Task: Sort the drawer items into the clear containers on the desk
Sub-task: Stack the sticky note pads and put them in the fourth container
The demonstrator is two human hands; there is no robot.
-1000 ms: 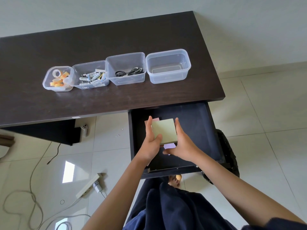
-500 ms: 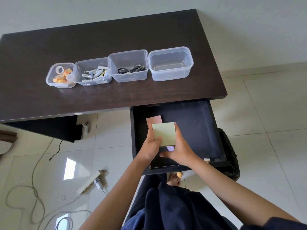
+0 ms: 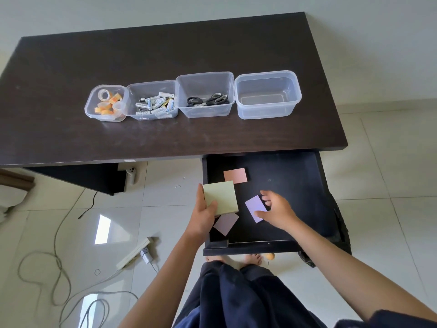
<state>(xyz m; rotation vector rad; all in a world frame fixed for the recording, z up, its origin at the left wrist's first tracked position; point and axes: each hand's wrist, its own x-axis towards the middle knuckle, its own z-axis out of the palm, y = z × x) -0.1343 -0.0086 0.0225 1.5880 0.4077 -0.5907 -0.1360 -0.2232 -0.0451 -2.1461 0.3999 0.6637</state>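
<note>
Drawer (image 3: 295, 176) floor lies bare right of both hands.

In my left hand (image 3: 203, 213) the square pale-green paper pad (image 3: 220, 197) looks matt; beyond it, the dark wood-grain desk (image 3: 165, 138) has a dull sheen, and the clear plastic tubs (image 3: 268, 94) look glossy.

pale wall (image 3: 142, 10), glossy tiled floor (image 3: 390, 162)

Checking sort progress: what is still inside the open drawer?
Loose in the drawer: a pink pad and two lilac pads. The yellow pad covers part of one.
</note>
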